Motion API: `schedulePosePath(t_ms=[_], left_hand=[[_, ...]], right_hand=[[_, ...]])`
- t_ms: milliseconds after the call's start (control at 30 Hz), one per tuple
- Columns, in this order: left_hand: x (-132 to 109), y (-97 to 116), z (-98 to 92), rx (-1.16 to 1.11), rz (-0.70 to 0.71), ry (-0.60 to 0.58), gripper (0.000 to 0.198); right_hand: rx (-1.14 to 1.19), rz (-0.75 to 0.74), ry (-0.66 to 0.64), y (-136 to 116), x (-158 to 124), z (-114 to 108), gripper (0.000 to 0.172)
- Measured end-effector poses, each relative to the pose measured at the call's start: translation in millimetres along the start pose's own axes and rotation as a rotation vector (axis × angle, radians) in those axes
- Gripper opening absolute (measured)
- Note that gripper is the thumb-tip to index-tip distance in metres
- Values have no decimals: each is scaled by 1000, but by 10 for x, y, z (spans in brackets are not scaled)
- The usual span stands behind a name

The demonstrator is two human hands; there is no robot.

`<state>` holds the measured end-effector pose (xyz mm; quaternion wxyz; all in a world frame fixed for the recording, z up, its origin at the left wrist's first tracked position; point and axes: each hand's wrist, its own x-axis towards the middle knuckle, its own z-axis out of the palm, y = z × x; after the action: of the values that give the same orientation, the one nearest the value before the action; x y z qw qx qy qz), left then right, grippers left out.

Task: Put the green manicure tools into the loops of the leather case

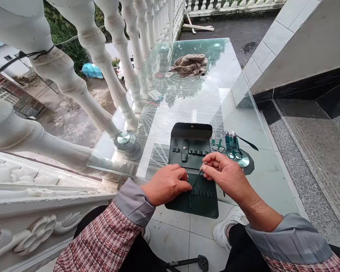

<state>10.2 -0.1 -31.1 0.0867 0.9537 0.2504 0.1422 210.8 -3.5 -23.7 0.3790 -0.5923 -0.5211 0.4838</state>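
Both your hands hold a slim metal tool over the open manicure case.

Your right hand (223, 173) pinches the upper end of the slim metal tool (197, 178) between thumb and fingers, and your left hand (167, 184) has its fingers closed on the lower end. The tool slants just above the lower row of loops in the dark green manicure case (191, 132). The case lies open at the near edge of the glass bench (192, 98). Green-handled scissors and clippers (231, 147) lie just beside the case on your right. A crumpled cloth (189, 64) sits at the far end, and white balusters (102, 56) run along your left.
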Motion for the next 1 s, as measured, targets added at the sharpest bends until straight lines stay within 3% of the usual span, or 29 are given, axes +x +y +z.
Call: schedulePosePath(t_ms=[267,433,733,1000], left_hand=[[9,7,-32,-8,7,3,18],[13,48,-42,-30,96,1,27],[0,-9,-43,-44,216,-68,27],[-4,14,-31,-20,179,-43,26]], right_hand=[[-82,-47,-56,38,12,65,17],[-203,-100,-50,37,18,89,16],[-542,-361,-140,20,-41,77,18],[-554,-403,-118,50,-49,36,18]])
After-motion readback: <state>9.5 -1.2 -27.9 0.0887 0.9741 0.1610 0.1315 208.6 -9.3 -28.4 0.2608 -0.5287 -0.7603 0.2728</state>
